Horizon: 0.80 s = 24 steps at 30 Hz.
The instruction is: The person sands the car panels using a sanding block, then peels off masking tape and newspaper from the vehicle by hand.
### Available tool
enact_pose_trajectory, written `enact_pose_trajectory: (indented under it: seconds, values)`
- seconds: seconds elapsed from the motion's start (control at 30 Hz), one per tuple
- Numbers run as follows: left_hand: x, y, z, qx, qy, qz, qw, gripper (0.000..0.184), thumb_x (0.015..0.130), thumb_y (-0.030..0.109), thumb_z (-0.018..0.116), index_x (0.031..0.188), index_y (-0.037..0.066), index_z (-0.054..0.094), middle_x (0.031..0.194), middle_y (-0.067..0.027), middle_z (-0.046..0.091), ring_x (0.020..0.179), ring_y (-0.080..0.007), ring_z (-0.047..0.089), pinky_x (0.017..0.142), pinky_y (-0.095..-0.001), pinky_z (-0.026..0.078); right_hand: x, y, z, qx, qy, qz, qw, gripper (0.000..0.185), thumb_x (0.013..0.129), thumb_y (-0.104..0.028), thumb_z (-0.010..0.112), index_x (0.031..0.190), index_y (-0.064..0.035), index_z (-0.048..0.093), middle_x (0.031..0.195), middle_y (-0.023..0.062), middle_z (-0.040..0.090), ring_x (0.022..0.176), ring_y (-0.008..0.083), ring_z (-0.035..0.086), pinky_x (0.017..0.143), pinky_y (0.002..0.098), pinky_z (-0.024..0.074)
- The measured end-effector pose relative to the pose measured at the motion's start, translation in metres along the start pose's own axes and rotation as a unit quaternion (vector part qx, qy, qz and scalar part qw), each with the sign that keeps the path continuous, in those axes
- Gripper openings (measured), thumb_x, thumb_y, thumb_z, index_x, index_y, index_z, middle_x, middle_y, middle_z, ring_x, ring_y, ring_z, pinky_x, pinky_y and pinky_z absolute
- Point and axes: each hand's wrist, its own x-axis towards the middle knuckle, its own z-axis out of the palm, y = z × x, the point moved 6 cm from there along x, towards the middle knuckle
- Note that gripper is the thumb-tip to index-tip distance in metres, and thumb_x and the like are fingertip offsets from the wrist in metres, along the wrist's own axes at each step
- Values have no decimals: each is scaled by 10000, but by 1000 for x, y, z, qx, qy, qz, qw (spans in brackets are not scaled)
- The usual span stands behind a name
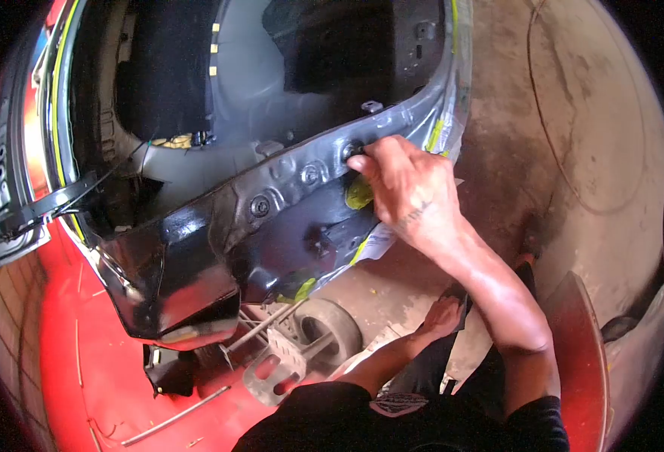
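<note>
A brown, stained floor (498, 68) extends along the right side. A thin cable or hose (537, 98) runs across it in a curve. A red panel (577, 361) is located at lower right. At lower centre, a wheel (345, 330) sits beside a perforated metal plate (287, 348). A straight rod (177, 414) lies on a red surface (68, 361).

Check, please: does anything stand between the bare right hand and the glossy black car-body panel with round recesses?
Nothing visible stands in the way. The right hand is at the glossy black panel, its thumb beside a dark round recess. The yellow-green patch lies below the thumb, not in between.
</note>
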Motion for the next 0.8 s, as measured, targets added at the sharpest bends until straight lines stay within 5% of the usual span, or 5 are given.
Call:
enact_pose_trajectory:
  seconds: [0.27,0.3,0.4,0.67,0.8]
  values:
    - [3,1,8,6,32,29,999,348,982,270,482,932,-26,657,958,-238,657,953,-413,620,850,-512,490,6,-3,-13,-23,-104,-98,989,130,843,-102,602,879,-3,526,775,155,580,672,334,648,528,431,537]
    - [1,3,6,16,-24,1,1000,322,983,223,452,1060,-29,636,1020,-296,646,948,-466,626,824,-548,512,7,-3,-13,-42,-131,-107,985,130,825,-96,581,886,6,528,778,157,575,694,333,654,533,434,541]
    - [2,5,3,22,-41,-21,999,333,984,234,452,1004,-33,649,973,-296,653,928,-461,634,810,-545,516,12,-6,-13,-95,-162,-145,971,133,835,-107,577,892,6,539,791,159,587,682,332,654,536,440,541]
    - [-3,4,15,28,14,18,999,346,984,256,454,994,-27,654,972,-292,664,913,-453,645,811,-543,518,13,-6,-7,-62,-172,-38,982,137,882,-131,605,883,6,589,768,188,628,657,376,658,559,469,536]
    - [-1,7,17,3,38,8,999,366,982,269,464,970,-39,662,982,-298,666,908,-464,651,800,-550,527,20,-2,-7,35,-165,149,974,247,927,-161,614,763,23,603,678,249,614,686,423,650,579,486,516]
